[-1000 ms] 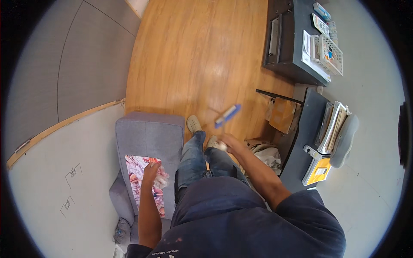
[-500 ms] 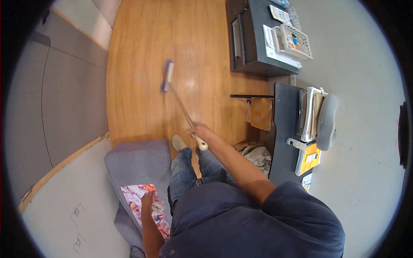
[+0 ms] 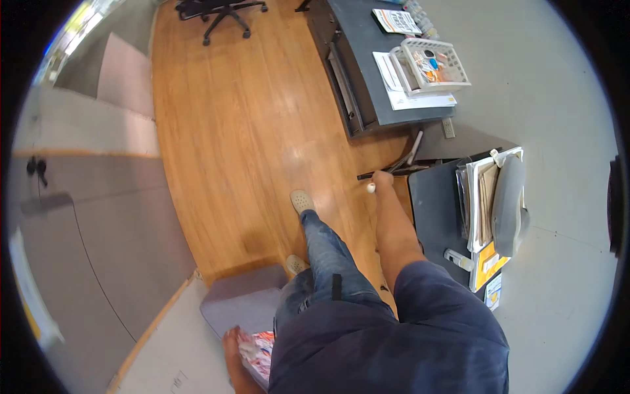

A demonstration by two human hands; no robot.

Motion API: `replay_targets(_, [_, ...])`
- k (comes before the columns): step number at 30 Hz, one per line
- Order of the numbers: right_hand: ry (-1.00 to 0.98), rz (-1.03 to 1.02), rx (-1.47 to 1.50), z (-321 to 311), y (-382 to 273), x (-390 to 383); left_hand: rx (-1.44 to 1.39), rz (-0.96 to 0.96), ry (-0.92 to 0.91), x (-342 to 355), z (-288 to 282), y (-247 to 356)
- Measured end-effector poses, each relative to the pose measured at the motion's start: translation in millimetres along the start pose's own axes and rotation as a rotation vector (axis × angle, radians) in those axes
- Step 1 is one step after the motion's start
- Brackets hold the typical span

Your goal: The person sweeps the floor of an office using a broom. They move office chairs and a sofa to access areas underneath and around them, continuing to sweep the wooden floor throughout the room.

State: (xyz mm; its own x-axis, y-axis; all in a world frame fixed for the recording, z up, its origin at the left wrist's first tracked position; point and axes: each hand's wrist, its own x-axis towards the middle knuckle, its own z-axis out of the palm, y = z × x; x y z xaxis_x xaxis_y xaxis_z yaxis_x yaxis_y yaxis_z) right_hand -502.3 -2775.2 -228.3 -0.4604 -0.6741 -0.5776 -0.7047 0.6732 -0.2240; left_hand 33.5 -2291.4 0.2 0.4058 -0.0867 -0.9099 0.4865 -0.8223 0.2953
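My right hand (image 3: 382, 178) is closed around the handle of a long-handled brush, whose pale handle end (image 3: 371, 188) sticks out below the fist. The brush's whitish head (image 3: 415, 148) is in the gap between the two dark desks, close to the wall. At the lower left, my left hand (image 3: 231, 341) hangs over a grey upholstered seat (image 3: 246, 302). Its fingers look curled, beside a crumpled whitish thing (image 3: 249, 351) that I cannot make out. A pink-and-white patterned cloth or cushion (image 3: 265, 341) lies on the seat, partly hidden by my body.
On the far dark desk (image 3: 361, 65) stands a white basket (image 3: 436, 65) of small items. The nearer desk (image 3: 430, 210) bears upright folders (image 3: 482, 197), a grey cushion-like object (image 3: 512, 207) and a white bottle (image 3: 458, 260). A wheeled chair (image 3: 226, 16) stands far ahead on the wooden floor (image 3: 243, 125).
My right hand has swung the brush from the middle of the floor to the right, beside the desks. I have stepped forward, and the far chair has come into view.
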Motion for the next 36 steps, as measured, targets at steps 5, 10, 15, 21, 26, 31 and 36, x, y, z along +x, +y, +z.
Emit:
replay_targets(5, [-0.291, -0.415, -0.801, 4, -11, 95, 0.364, -0.026, 0.064, 5, 2, -2])
replay_targets(10, [-0.173, -0.289, -0.515, 49, 56, 88, 0.329, -0.146, -0.08, 7, 89, 75])
replay_targets(15, [-0.508, 0.083, 0.073, 133, -95, -118, 0.168, -0.068, -0.047, -14, 137, 159])
replay_targets(21, [-0.732, -0.383, 0.117, 81, -122, -170, 0.064, 0.02, -0.075, -4, 144, 178])
replay_targets(26, [-0.604, -0.179, 0.179, -43, -132, -167, 0.088, 0.021, -0.023, -6, 135, 152])
replay_targets(31, [-0.455, -0.196, -0.194, -34, -150, -103, 0.159, -0.093, -0.009, -18, 136, 126])
replay_targets(36, [-0.656, -0.224, -0.298, 32, -189, -96, 0.213, -0.059, -0.024, -16, 143, 122])
